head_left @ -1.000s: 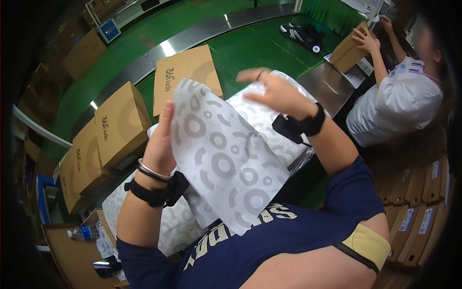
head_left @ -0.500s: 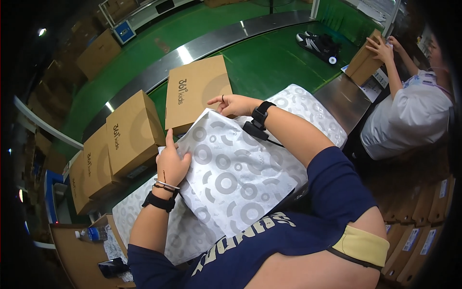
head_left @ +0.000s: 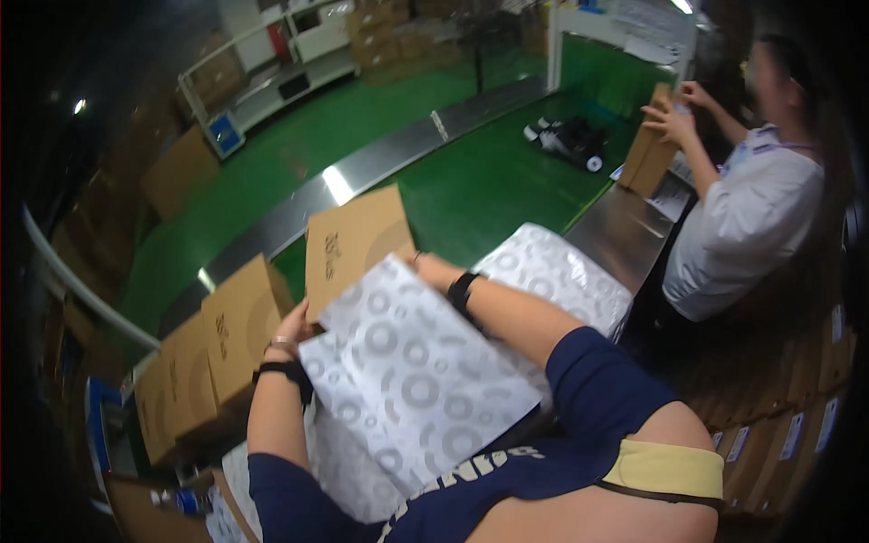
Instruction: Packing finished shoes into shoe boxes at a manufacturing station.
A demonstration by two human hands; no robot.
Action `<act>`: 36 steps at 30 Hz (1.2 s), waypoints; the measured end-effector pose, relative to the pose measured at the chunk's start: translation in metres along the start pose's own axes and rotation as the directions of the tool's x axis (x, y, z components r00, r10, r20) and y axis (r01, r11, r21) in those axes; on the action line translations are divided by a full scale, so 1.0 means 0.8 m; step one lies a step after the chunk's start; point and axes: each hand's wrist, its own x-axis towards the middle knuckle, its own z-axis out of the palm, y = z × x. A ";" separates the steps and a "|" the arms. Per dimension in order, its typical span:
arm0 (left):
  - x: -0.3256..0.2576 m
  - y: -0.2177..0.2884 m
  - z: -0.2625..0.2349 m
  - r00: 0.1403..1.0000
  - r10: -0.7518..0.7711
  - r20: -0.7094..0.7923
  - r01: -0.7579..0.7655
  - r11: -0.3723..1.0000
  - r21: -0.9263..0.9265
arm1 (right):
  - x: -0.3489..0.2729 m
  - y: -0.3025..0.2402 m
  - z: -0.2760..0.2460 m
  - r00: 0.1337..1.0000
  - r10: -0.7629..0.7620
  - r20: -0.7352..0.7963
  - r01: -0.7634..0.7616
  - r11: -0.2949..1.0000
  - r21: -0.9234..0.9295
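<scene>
"Patterned paper (head_left: 425, 389): where was it?"

"I found it spread before the navy shirt (head_left: 471, 498), near a brown box (head_left: 358, 237)."

"What was the state of the grip?"

"I logged the right hand (head_left: 427, 271) grasping its upper edge. The left hand (head_left: 291, 328) was at its left edge; I could not tell whether that hand was closed."

"Anything adjacent?"

"I recorded a white ring-printed bundle (head_left: 566, 281) beside the right forearm (head_left: 516, 312)."

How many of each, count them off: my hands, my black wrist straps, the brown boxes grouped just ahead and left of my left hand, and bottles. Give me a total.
Hands: 2 (left hand, right hand)
Straps: 2
Boxes: 4
Bottle: 1
Total: 9
</scene>
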 end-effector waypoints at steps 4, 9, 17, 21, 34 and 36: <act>0.033 -0.053 -0.068 0.973 0.125 -0.195 -0.118 0.992 0.046 | -0.011 -0.042 0.025 0.996 -0.018 0.085 0.033 0.984 -0.177; 0.073 -0.054 0.013 0.977 0.213 -0.009 -0.209 0.948 -0.241 | -0.014 -0.011 -0.005 0.997 0.043 -0.060 -0.056 0.971 -0.233; 0.048 -0.055 -0.064 0.976 0.109 -0.190 -0.178 0.901 -0.396 | -0.023 -0.042 0.025 0.999 -0.018 0.037 0.029 0.953 -0.302; -0.045 -0.005 0.050 0.938 0.343 0.037 -0.304 0.873 -0.380 | -0.045 -0.068 0.000 0.962 -0.022 -0.271 -0.165 0.747 -0.645; -0.144 0.036 0.104 0.730 0.684 0.020 -0.657 0.692 0.299 | -0.044 -0.072 -0.010 0.843 -0.403 -0.356 0.083 0.751 -0.655; -0.137 0.019 0.091 0.708 0.704 -0.058 -0.646 0.679 0.349 | -0.071 -0.134 -0.015 0.910 -0.059 -0.410 -0.055 0.964 -0.262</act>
